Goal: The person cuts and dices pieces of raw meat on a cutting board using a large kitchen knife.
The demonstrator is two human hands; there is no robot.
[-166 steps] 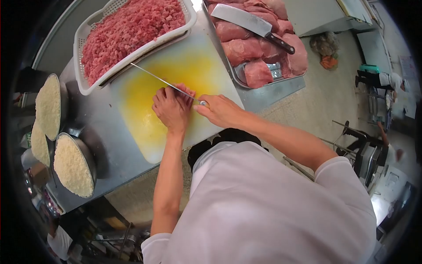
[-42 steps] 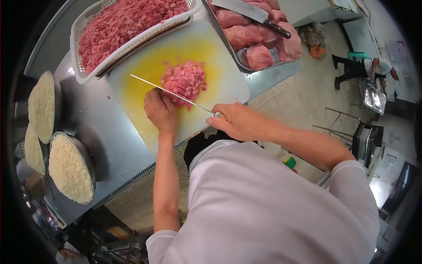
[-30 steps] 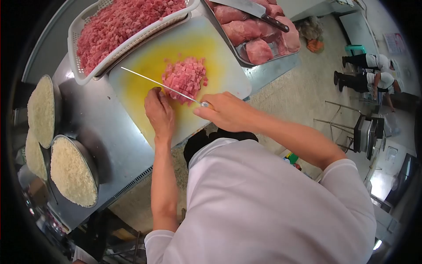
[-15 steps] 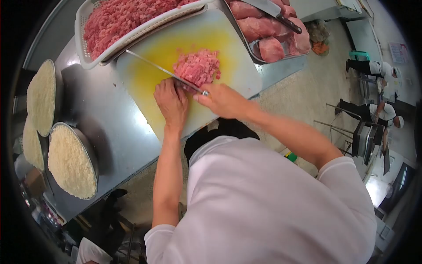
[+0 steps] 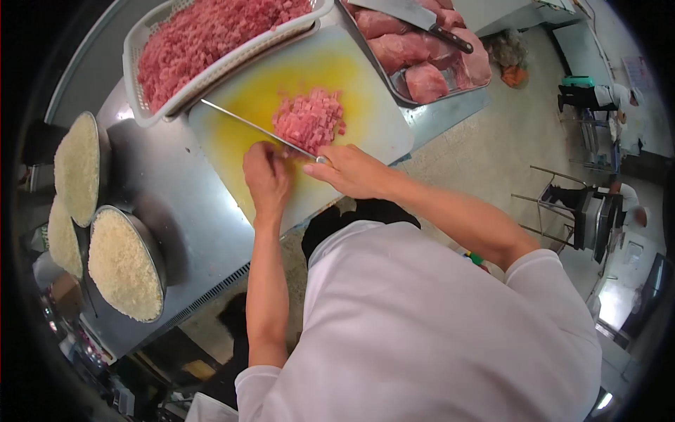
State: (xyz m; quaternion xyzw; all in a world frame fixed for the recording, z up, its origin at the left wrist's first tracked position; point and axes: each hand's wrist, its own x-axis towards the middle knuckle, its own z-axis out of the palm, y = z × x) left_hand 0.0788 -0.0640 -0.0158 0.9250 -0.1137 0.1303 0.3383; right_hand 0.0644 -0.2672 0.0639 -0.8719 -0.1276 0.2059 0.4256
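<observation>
Meat cubes (image 5: 309, 119) lie heaped clear of the knife (image 5: 260, 130). Right hand (image 5: 348, 171) clamps its handle; left hand (image 5: 266, 176), fingers curled together, guides the blade.

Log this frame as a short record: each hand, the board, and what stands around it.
Right hand: grips the knife, blade slanting across the board
Left hand: fingers curled on the board beside the blade; what lies under them is hidden
On board: diced meat pile beyond the blade
Behind: basket of diced meat; tray of meat slabs with a cleaver
Left side: three bowls of white grains on the steel table
</observation>
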